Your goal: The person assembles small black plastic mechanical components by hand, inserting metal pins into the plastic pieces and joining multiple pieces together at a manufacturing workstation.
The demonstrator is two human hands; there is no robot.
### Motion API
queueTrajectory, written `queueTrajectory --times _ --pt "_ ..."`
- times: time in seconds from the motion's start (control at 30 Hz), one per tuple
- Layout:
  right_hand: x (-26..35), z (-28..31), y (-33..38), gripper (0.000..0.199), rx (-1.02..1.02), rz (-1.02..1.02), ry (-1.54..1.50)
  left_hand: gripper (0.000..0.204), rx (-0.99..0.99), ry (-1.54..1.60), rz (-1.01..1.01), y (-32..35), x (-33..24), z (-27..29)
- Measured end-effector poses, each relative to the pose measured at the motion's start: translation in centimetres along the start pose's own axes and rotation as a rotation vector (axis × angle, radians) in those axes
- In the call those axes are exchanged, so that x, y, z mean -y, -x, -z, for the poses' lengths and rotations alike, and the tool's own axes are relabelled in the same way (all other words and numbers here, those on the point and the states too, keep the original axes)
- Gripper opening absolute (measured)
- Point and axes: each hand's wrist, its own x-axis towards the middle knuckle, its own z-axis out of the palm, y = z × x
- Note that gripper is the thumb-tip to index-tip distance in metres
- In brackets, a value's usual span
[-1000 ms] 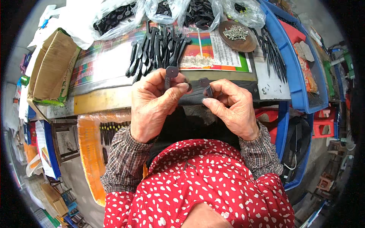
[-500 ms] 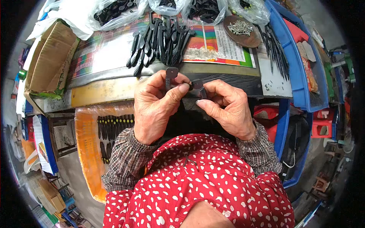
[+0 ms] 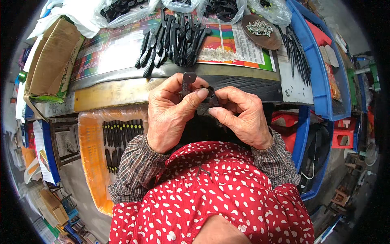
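My left hand (image 3: 167, 120) is closed, pinching a long black plastic piece (image 3: 189, 78) whose flat rounded end with a small hole stands up above the fingers. Between thumb and forefinger, my right hand (image 3: 244, 118) grips a second small black plastic part (image 3: 212, 97). The two parts come close together at the fingertips, in front of the bench edge; whether they touch is hidden by the fingers. On the bench beyond lies a heap of similar long black plastic pieces (image 3: 172, 40). A brown round dish (image 3: 271, 43) with small silver metal pins (image 3: 260, 27) stands at the far right.
Plastic bags (image 3: 148, 15) of black parts line the back. A cardboard box (image 3: 53, 57) sits left, a blue bin (image 3: 321, 93) right, with thin black strips (image 3: 295, 53) beside it. Below the bench, an orange basket (image 3: 91, 158) holds rows of black pieces (image 3: 122, 132).
The part in my right hand has turned, so its flat end no longer faces up. My left hand has shifted slightly right, bringing its piece nearer the other.
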Motion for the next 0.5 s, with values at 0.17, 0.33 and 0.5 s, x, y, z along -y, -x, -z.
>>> queueTrajectory --times 0.17,0.33,0.5 --pt "-0.15 -0.02 -0.03 0.019 0.012 -0.003 0.016 0.013 -0.022 -0.031 -0.023 0.00 0.17 -0.05" --pt "0.01 -0.10 0.03 0.019 0.011 0.030 0.032 0.013 -0.027 -0.034 -0.043 -0.04 0.20 -0.19" --pt "-0.19 -0.38 0.15 0.019 0.017 -0.008 0.012 0.012 -0.053 -0.064 -0.044 0.05 0.42 -0.11"
